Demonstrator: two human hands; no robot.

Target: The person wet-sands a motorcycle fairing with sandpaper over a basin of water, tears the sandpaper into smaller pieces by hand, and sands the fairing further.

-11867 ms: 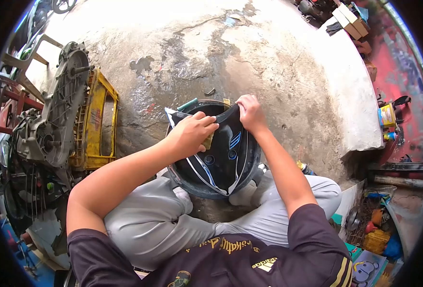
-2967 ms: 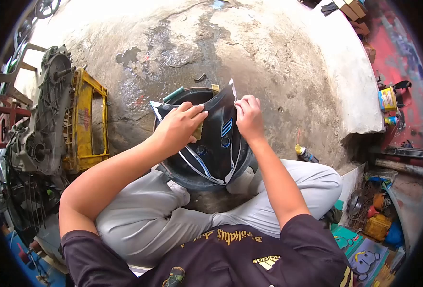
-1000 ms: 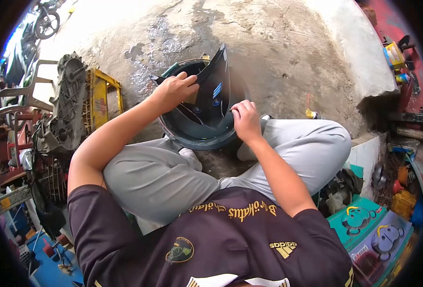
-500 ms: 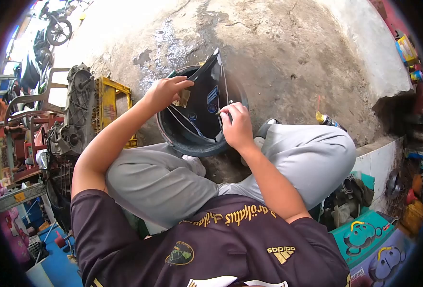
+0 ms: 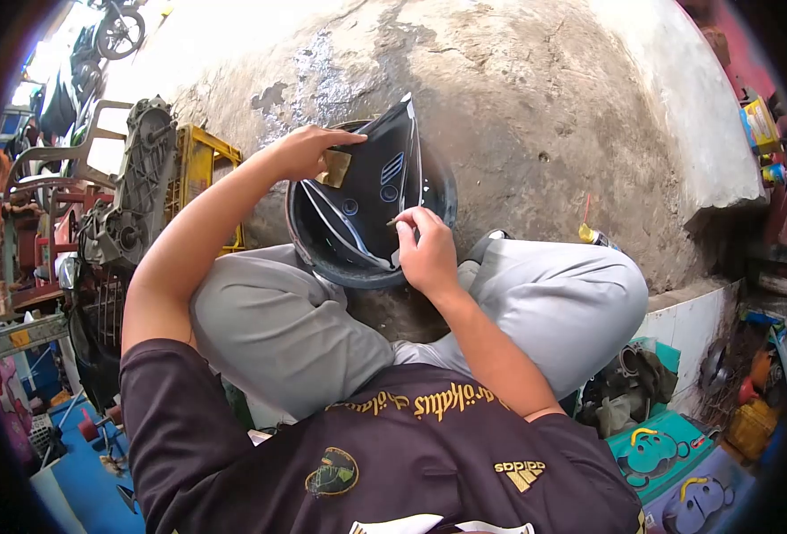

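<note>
A black plastic panel (image 5: 391, 169) with white edges and blue-white markings leans point-up in a dark round basin (image 5: 297, 238) between my legs. At its upper left edge, my left hand (image 5: 309, 153) grips the panel with the index finger stretched along it. Just under that hand is a tan piece that looks like sandpaper (image 5: 334, 168); whether the fingers hold it is unclear. My right hand (image 5: 429, 254) is closed over the panel's lower right part. A small brownish scrap (image 5: 394, 222) sticks out from its pinched fingertips.
Beside the basin on the left are a yellow crate (image 5: 199, 169) and a metal engine casing (image 5: 140, 182). A yellow-topped can (image 5: 593, 235) lies on the concrete floor (image 5: 518, 133) at the right. Teal packaging (image 5: 660, 452) sits at lower right.
My right hand has moved down and slightly left over the panel. My left hand has shifted slightly up, and more of the tan piece shows. The whole view has shifted a little.
</note>
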